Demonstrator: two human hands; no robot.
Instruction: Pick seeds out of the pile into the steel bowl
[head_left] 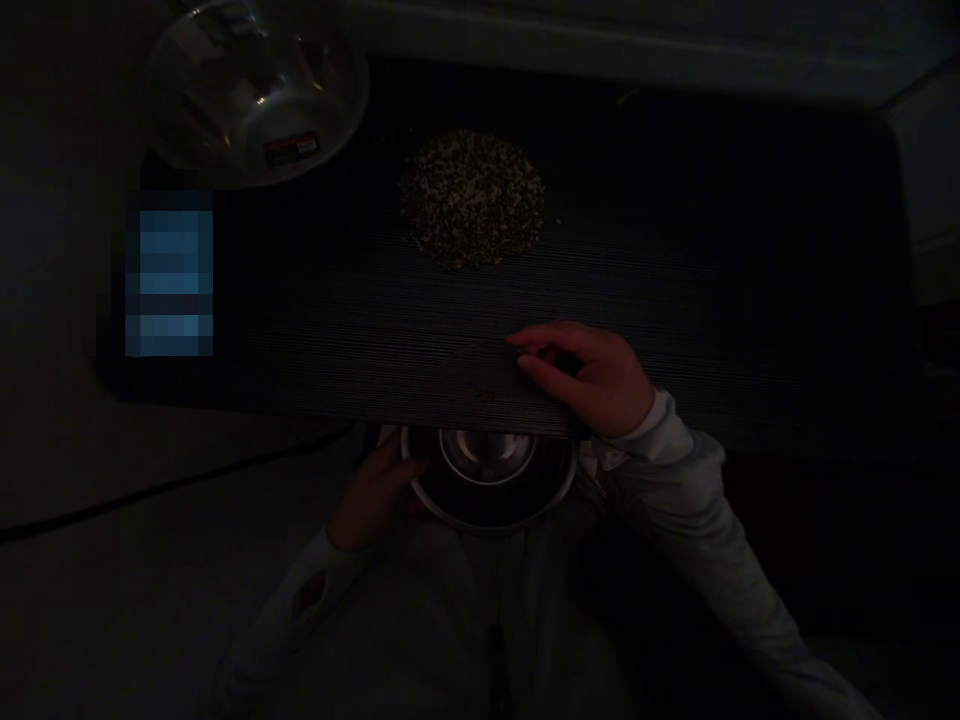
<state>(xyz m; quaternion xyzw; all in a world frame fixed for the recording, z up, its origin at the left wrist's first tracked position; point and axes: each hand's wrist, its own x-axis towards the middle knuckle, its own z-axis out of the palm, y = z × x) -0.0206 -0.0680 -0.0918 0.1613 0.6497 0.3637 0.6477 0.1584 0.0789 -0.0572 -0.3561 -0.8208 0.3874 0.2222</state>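
Observation:
The scene is very dark. My right hand [592,375] rests on the near edge of a dark ribbed table [675,300], its fingers curled and pinched together, what they hold too small to make out. My left hand [375,495] grips the rim of a steel bowl [491,490] held below the table's near edge, over my lap. A round heap of small grains [472,198] lies on the table, well beyond my right hand.
A clear glass bowl [255,90] with a red label stands at the table's far left corner. A lit blue screen [171,270] lies on the table's left end. A dark cable [172,485] crosses the floor at left.

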